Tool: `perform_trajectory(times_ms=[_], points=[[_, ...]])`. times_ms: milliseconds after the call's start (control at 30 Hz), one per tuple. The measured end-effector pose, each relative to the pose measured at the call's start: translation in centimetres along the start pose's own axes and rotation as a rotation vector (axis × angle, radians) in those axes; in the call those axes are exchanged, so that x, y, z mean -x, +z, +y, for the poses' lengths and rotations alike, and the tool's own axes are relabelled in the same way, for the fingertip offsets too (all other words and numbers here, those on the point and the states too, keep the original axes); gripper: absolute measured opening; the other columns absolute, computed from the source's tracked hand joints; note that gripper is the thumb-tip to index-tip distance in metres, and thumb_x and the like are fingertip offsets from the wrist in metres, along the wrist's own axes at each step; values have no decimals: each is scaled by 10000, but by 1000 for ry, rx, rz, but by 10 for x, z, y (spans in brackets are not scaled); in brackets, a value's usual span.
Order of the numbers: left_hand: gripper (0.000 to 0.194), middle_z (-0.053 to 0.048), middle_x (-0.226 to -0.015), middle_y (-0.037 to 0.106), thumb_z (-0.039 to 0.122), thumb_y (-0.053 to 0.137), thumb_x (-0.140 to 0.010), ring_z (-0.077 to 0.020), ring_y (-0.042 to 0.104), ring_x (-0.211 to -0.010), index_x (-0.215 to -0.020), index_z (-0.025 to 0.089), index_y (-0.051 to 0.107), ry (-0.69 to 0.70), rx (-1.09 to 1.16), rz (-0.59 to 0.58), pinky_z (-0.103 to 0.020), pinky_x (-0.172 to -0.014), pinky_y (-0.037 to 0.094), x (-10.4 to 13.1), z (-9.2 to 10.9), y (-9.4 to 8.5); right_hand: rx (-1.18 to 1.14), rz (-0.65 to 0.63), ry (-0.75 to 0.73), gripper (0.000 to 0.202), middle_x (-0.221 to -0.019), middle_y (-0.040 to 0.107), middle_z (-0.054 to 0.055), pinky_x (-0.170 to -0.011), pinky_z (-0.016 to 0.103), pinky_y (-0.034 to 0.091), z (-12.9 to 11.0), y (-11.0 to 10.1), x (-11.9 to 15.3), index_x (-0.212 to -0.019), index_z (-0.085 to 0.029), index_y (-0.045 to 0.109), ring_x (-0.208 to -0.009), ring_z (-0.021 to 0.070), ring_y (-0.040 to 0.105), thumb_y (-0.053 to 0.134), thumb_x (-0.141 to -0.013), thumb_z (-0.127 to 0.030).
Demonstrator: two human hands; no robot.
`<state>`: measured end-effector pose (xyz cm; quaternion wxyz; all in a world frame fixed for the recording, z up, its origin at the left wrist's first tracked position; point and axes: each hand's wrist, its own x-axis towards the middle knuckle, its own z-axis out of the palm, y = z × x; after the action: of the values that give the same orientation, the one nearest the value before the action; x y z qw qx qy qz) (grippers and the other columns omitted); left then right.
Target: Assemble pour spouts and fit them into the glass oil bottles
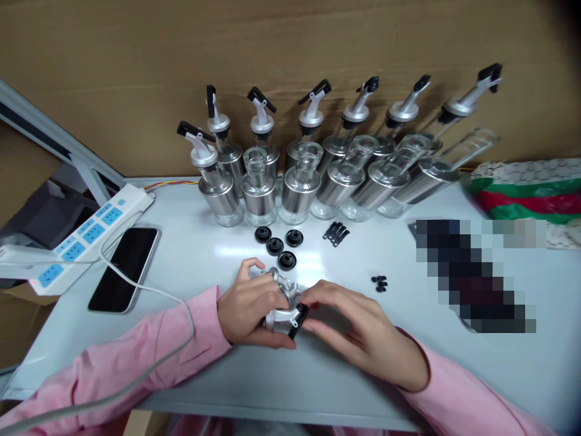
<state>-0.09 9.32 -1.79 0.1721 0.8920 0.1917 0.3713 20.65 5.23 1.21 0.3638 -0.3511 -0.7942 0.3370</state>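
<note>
Workshop, probably: bottles [259,195] in rows on bench [327,378], pour spouts [282,317], loose black discs [287,261].

Silver pour spout [281,317], sideways; black lever [298,322] at outlet end.

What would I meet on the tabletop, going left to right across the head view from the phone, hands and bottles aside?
Phone → round black caps → flat black strips → small black plugs → green-and-red bundle.

Lit moderately, with white glare on the flat pale-grey counter [336,387]. Darkened in the upper right corner, stretched toward the edges, pixelated at right.
</note>
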Motion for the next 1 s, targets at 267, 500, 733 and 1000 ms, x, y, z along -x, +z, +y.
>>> perform_trajectory(times_ms=[267, 500, 733, 1000], points=[[456, 71, -559, 554, 627, 356, -885, -86, 507, -498, -836, 184, 453, 6, -24, 14, -332, -831, 285, -2, 1, 1, -88, 62, 44, 113, -864, 706, 63, -710, 226, 562, -2, 0, -2, -966, -174, 638, -792, 146, 684, 625, -854, -165], [465, 67, -558, 564, 629, 322, -891, -90, 524, -505, -832, 189, 456, 1, -50, 20, -326, -830, 286, -2, 0, 1, -106, 94, 34, 102, -838, 726, 71, -703, 212, 578, -2, 0, -3, -930, -159, 688, -764, 143, 699, 641, -841, -174], [474, 84, -513, 553, 621, 339, -896, -73, 484, -460, -793, 179, 477, 15, -43, 15, -332, -829, 265, -4, 3, -1, -122, 71, 63, 108, -803, 730, 63, -680, 203, 577, -3, 0, -5, -874, -168, 686, -728, 136, 702, 623, -858, -255], [455, 89, -478, 500, 617, 464, -853, -81, 431, -463, -737, 178, 486, 67, -80, 4, -338, -791, 253, -4, 3, -2, -177, 24, 142, 188, -723, 669, 41, -609, 228, 535, 0, 4, -3, -853, -161, 652, -646, 129, 645, 627, -844, -347]])
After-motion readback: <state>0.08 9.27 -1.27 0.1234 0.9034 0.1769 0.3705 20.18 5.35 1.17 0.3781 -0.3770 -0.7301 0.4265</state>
